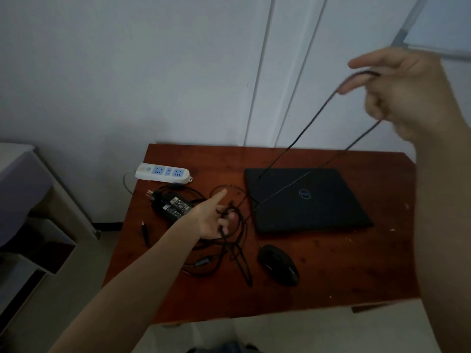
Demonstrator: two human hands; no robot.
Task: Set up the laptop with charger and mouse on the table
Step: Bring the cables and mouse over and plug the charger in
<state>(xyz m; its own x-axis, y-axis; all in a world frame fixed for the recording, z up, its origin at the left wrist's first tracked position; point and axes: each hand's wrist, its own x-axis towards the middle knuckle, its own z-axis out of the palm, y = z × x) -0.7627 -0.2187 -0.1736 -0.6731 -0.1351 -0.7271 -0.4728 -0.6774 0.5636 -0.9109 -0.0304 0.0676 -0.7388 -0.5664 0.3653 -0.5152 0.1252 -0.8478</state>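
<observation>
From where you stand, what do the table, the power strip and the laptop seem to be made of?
The table looks like reddish-brown wood or veneer with a semi-gloss varnish: it has a soft sheen and pale chips. The power strip seems to be smooth white plastic with blue socket faces. The laptop has a matte black lid, probably plastic; metal cannot be ruled out.

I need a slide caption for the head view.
Right hand holds a cable loop above the closed Dell laptop; left hand grips the cable tangle.
</observation>
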